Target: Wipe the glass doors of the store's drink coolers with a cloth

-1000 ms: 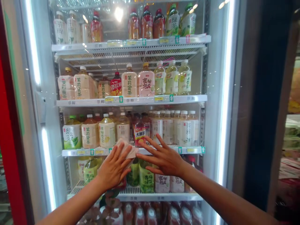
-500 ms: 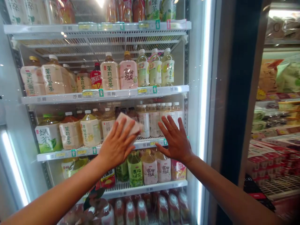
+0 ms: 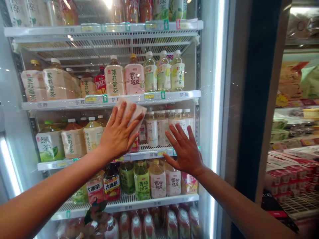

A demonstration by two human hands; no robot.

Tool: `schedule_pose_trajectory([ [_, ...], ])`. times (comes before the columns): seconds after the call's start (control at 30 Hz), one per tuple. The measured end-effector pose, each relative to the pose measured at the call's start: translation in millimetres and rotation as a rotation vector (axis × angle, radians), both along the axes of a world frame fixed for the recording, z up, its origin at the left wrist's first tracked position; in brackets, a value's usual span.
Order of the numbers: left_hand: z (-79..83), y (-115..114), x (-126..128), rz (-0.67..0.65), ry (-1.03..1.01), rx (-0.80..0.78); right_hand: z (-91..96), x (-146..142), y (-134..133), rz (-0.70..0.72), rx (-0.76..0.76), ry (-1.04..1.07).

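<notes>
My left hand [image 3: 118,132] lies flat with fingers spread over a white cloth [image 3: 139,110], holding it against the glass door [image 3: 112,44] of a drinks fridge. The cloth sticks out beyond the fingertips, just under the edge of the second shelf. To its right, my right hand [image 3: 185,151] is empty, its fingers stretched apart, at or close to the glass; contact is not certain. Behind the glass, small white-labelled bottles [image 3: 152,129] stand between the two hands. My left hand and forearm hide part of the bottles on the third shelf.
Shelves [image 3: 109,103] of tea bottles fill the fridge. A bright light strip [image 3: 216,99] runs down its right side, beside a dark upright frame [image 3: 259,83]. Further right are shelves of packaged goods [image 3: 286,169]. A dark reflection shows low on the glass.
My left hand has moved up and a little left with the cloth, uncovering bottles on the lower shelf. My right hand has hardly shifted.
</notes>
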State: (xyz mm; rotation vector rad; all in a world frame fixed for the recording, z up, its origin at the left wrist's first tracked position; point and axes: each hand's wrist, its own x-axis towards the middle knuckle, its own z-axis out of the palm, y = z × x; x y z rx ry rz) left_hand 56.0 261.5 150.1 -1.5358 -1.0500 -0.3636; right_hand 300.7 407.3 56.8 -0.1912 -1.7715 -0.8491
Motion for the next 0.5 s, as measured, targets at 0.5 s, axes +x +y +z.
schedule_pose_trajectory([
  [0.5, -46.3, -16, -6, 0.065, 0.053, -0.079, 0.2, 0, 0, -0.006, 0.019, -0.001],
])
